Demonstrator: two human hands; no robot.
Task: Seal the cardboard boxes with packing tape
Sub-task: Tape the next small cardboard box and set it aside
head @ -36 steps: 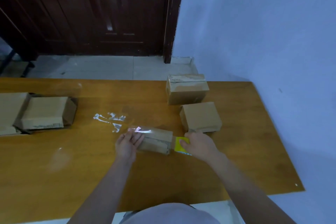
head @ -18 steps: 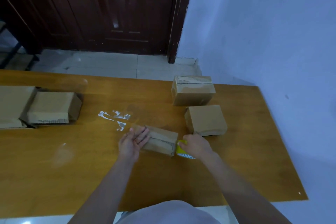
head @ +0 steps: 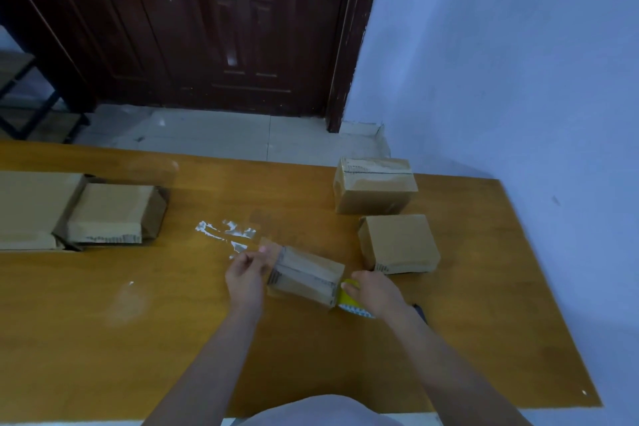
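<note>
At the near middle of the desk point(head: 484, 287), the small cardboard box point(head: 306, 278) has been turned slightly since a second ago. The left hand point(head: 246, 275) now pinches the tape end over its left edge instead of lying flat, while the right hand point(head: 375, 290) grips the yellow tape dispenser point(head: 347, 294) at the right end; the strip seems nearly laid.

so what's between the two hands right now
In the head view, the small cardboard box being taped lies between the left hand and the right hand, which holds the yellow tape dispenser.
</note>
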